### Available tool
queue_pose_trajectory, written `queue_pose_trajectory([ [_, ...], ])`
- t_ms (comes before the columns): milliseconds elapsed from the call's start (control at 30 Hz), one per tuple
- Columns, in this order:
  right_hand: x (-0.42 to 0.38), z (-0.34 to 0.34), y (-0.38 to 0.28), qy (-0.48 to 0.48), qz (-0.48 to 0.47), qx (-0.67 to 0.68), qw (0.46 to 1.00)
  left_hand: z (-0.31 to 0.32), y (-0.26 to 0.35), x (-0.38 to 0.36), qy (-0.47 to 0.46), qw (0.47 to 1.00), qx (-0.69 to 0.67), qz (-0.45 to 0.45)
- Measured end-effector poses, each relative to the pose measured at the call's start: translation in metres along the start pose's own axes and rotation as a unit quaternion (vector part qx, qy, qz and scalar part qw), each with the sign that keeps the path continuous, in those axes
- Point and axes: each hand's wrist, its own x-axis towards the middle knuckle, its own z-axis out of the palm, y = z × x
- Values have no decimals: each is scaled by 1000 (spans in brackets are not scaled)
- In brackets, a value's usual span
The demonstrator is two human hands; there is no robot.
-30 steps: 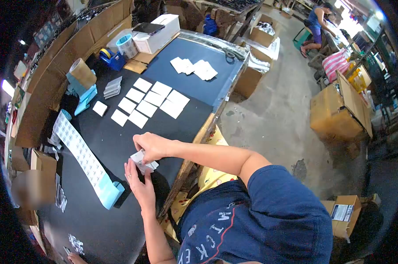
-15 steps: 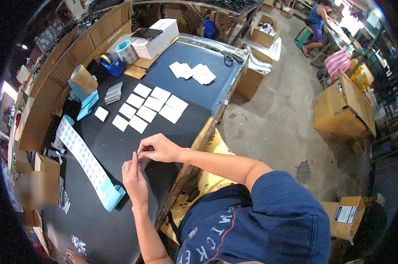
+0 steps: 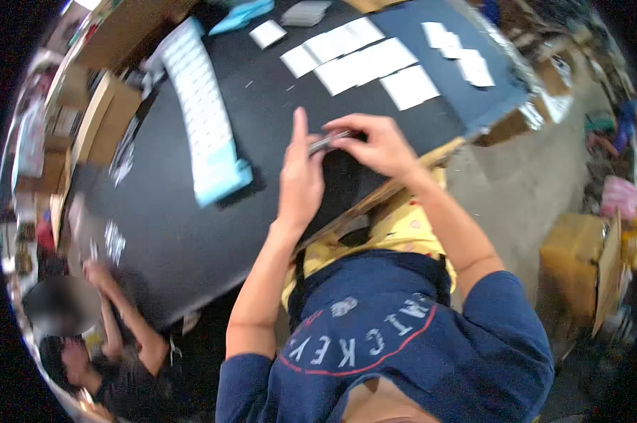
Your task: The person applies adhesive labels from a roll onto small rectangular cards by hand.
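Note:
In front of my body, above the black tabletop (image 3: pixel 262 120), both hands meet at a thin, dark grey piece (image 3: pixel 330 141) seen nearly edge-on. Motion blur keeps me from making out its kind. My right hand (image 3: pixel 380 146) pinches one end between thumb and fingers. My left hand (image 3: pixel 303 180) has its thumb against the other end, with the index finger pointing up. Beyond the hands lie white square cards (image 3: pixel 346 67) in rows. To the left stretches a printed label strip (image 3: pixel 202 99) with a light blue rolled end (image 3: pixel 223 182).
More white cards (image 3: pixel 475 67) lie on a blue sheet (image 3: pixel 459 106) at the far right. A grey stack (image 3: pixel 305 13) sits at the back. At lower left a co-worker's arms (image 3: pixel 124 303) reach toward scattered silvery bits (image 3: pixel 114 241). A cardboard box (image 3: pixel 572 264) stands on the floor.
The view has swung, so the tabletop items sit higher and a co-worker shows at lower left. The dark grey piece between my hands is now visible; my right hand has turned.

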Motion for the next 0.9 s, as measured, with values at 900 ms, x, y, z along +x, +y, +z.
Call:
queue_pose_trajectory([
  [900,-6,20,-14,116,49,163,979,-10,-1,5,16,951,-259,-166],
])
